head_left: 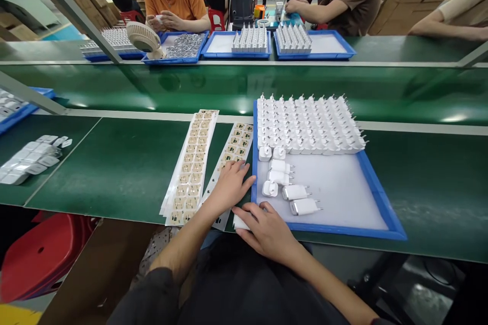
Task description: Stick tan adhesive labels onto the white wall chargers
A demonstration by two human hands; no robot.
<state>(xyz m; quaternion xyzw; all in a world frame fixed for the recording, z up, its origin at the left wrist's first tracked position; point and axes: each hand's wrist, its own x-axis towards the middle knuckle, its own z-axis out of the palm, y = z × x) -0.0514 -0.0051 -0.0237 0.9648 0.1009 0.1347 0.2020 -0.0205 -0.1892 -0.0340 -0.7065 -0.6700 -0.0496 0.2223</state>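
My left hand point(229, 185) lies flat, fingers spread, on a long sheet of small labels point(236, 144) beside a blue-rimmed white tray point(381, 203). My right hand point(267, 231) rests at the tray's near left corner, fingers partly curled over a white piece that is mostly hidden under it. Several white plug adapters point(293, 192) lie loose on the tray near my hands. Behind them stands a dense block of upright adapters point(308, 124). A second label sheet point(192, 167) lies further left.
A green conveyor belt point(229, 86) runs across behind my bench. Across it, people sit at blue trays point(251, 43) of white parts. A small fan point(143, 38) stands there. White parts point(30, 157) lie at my left. A red stool point(41, 254) stands below.
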